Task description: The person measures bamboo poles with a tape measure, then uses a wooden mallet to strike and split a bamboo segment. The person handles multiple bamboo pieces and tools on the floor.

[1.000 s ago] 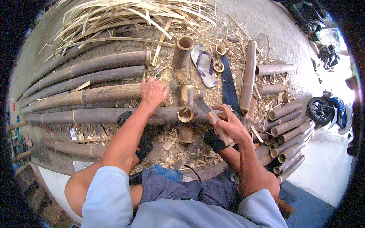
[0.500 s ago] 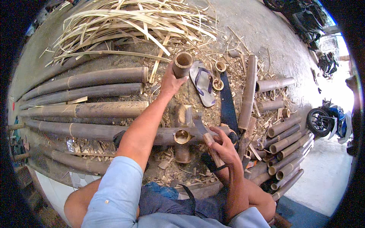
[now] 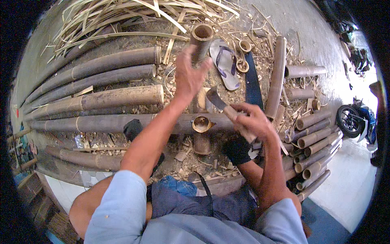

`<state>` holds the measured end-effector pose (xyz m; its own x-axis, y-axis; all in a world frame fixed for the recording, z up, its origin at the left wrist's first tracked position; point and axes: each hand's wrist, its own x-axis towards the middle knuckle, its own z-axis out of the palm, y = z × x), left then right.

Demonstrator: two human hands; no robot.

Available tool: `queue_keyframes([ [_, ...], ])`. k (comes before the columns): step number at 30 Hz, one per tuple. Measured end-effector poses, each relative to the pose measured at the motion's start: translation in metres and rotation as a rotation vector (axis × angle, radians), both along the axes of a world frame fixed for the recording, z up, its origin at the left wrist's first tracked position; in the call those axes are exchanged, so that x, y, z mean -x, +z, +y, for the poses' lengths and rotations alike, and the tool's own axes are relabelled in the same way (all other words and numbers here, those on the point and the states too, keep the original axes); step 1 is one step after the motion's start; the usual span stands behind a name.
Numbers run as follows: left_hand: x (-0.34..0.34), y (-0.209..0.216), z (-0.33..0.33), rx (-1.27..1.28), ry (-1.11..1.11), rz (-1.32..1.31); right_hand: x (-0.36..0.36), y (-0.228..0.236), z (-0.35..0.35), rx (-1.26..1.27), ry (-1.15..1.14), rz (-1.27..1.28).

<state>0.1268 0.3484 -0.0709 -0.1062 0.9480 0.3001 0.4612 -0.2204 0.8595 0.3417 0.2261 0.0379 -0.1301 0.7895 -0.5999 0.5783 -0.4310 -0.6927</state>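
My left hand (image 3: 190, 77) reaches forward with its fingers apart, just on the near side of an upright bamboo tube (image 3: 202, 34). Part of the tube's lower end is hidden behind the fingers, which are slightly blurred. In my right hand (image 3: 256, 121) is the wooden handle of a knife (image 3: 217, 100) with a curved metal blade, pointing away to the left. Below the blade, a long dark bamboo pole (image 3: 101, 123) lies crosswise, with a round-mouthed bamboo piece (image 3: 202, 123) set at it. Its pale open end faces up.
Long bamboo poles (image 3: 118, 95) lie at the left, and short cut lengths (image 3: 313, 140) are stacked at the right. Beyond are a grey flip-flop (image 3: 226, 67), a dark saw blade (image 3: 253, 83) and a heap of bamboo strips (image 3: 118, 20). Wood chips litter the floor.
My left hand has set the bamboo tube down and let go, drawing back a little toward me. My right hand, still holding the knife, has risen slightly and shifted right.
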Motion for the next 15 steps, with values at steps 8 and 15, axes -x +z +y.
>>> queue_keyframes([
  [8, -0.008, 0.069, -0.054, 0.442, -0.509, -0.178, 0.014, 0.045, 0.050, -0.015, -0.455, 0.847],
  [15, -0.019, 0.043, -0.075, 0.766, -0.186, -0.545, 0.099, -0.052, 0.083, -0.393, -0.400, 0.411],
])
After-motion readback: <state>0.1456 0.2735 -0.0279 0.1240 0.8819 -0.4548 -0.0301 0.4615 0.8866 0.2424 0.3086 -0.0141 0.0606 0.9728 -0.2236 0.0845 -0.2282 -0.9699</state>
